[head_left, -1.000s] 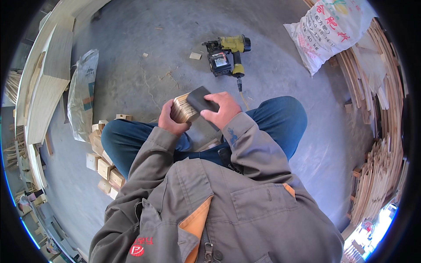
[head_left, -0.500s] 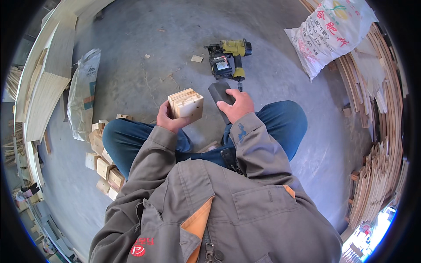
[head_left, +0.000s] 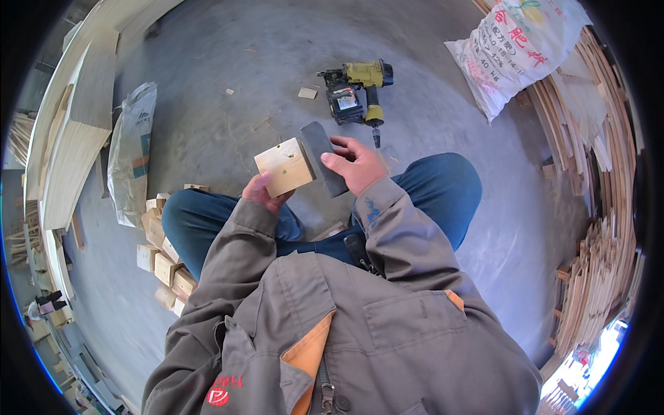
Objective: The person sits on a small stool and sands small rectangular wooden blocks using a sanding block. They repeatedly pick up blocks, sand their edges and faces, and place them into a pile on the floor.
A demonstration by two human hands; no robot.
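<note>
My left hand (head_left: 260,191) grips a pale square wooden block (head_left: 285,168) from its lower left corner, with a broad face turned up. Small knots or holes mark that face. In my right hand (head_left: 361,166) is a dark grey sanding block (head_left: 321,153), long and flat, pinched along its right side. It stands tilted at the wooden block's right edge; I cannot tell whether the two touch. Both are held above the floor between my bent knees. Beyond them lies a yellow and black nail gun (head_left: 369,74) with its hose fitting toward me.
A pile of similar wooden blocks (head_left: 166,268) sits beside my left knee. Farther left are a crumpled plastic bag (head_left: 131,155) and large stacked boards (head_left: 77,142). At right, a white printed sack (head_left: 512,62) rests by stacked wood strips (head_left: 586,290). A wood scrap (head_left: 308,93) lies near the nail gun.
The wooden block has turned from showing its layered edge to showing a broad face. My right hand has brought the sanding block leftward, close beside it.
</note>
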